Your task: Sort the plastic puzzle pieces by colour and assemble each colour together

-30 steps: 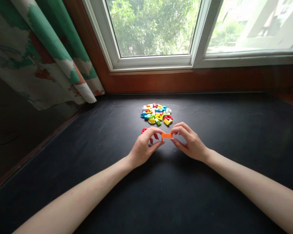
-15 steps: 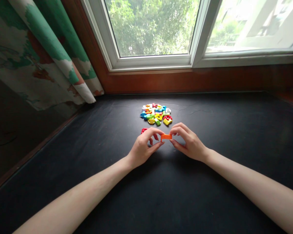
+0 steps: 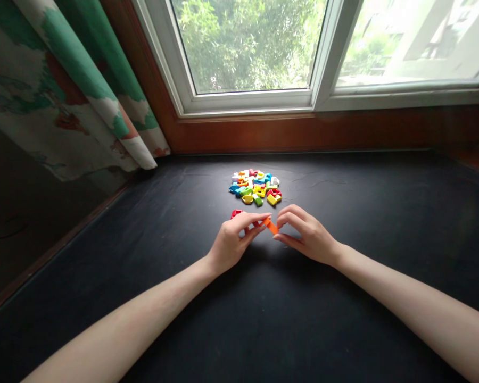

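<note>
An orange toy block (image 3: 271,225) is held just above the black surface, tilted with its right end lower. My left hand (image 3: 234,236) pinches its upper left end between thumb and fingertips. At its lower right end, the thumb and curled fingers of my right hand (image 3: 309,234) close on the block. Behind my left fingers lies a red toy block (image 3: 236,213), partly hidden by that hand. Farther off is a pile of toy blocks (image 3: 259,190) in yellow, green, blue, red, orange and white.
Both forearms rest over a black tabletop (image 3: 239,330). A window with a white frame (image 3: 247,101) stands behind it, above a brown wooden sill (image 3: 243,133). To the left hangs a patterned curtain (image 3: 88,96), its hem reaching the table's back left corner.
The orange toy block has turned from level to slanting, its right end dropping. My right fingers have shifted slightly with it, and my left fingers have flattened. The pile is unchanged.
</note>
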